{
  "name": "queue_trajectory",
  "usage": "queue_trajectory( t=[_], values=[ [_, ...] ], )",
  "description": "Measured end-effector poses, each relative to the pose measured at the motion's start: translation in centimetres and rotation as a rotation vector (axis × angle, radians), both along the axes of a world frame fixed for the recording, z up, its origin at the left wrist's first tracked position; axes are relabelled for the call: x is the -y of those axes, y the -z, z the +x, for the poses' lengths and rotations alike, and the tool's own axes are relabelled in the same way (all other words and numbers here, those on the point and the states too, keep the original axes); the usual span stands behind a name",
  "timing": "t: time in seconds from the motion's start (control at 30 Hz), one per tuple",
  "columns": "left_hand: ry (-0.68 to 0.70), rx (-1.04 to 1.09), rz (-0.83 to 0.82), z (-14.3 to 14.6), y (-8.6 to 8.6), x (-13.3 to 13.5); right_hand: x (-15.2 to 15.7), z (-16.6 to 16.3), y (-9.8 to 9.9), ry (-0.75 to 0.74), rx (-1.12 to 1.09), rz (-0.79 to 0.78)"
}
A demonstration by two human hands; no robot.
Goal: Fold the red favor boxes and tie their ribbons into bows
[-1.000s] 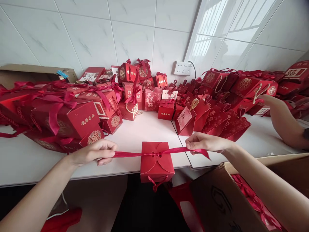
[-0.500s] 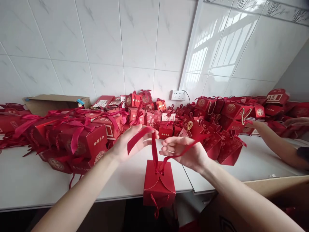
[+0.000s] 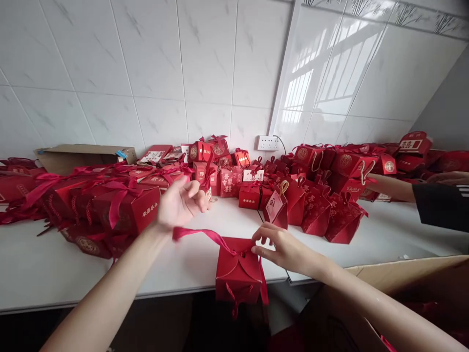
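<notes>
On the red gift box (image 3: 238, 282) at the front edge of the worktop (image 3: 183, 274), the ribbon (image 3: 214, 236) is best kept untwisted. The left hand (image 3: 180, 203) is half-curled, seemingly empty; the right hand (image 3: 280, 247) is bent, its hold unclear.

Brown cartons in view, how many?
2: one carton at back left behind red boxes, another carton at lower right, cut off by the frame. More may be hidden.
</notes>
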State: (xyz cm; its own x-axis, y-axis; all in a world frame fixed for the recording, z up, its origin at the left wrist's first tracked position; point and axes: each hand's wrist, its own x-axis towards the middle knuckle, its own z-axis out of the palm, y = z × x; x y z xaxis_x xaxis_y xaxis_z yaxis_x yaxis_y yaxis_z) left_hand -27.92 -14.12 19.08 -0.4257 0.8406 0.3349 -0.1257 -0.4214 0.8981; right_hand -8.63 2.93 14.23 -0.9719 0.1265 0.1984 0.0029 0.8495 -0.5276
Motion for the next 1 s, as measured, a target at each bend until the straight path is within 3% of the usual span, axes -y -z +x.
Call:
queue_trajectory(
  t=[0.17, 0.23, 0.43, 0.73, 1.0],
  values=[
    [-0.061, -0.854, -0.442, 1.7, 3.4, 0.1, 1.4, 0.0, 0.7, -0.032, -0.119, 0.143],
    [-0.052, -1.023, -0.493, 2.9, 4.4, 0.0, 2.2, -0.2, 0.5, -0.01, -0.145, 0.216],
    [-0.017, -1.083, -0.495, 3.7, 5.7, -0.2, 3.5, -0.9, 0.2, 0.014, -0.073, 0.369],
    [-0.02, -1.096, -0.495, 4.2, 6.0, -0.8, 3.1, -1.9, 1.0, 0.072, 0.029, 0.209],
    [-0.071, -1.142, -0.503, 4.2, 6.5, -1.2, 3.7, -1.8, 0.1, 0.096, 0.121, 0.352]
  ],
)
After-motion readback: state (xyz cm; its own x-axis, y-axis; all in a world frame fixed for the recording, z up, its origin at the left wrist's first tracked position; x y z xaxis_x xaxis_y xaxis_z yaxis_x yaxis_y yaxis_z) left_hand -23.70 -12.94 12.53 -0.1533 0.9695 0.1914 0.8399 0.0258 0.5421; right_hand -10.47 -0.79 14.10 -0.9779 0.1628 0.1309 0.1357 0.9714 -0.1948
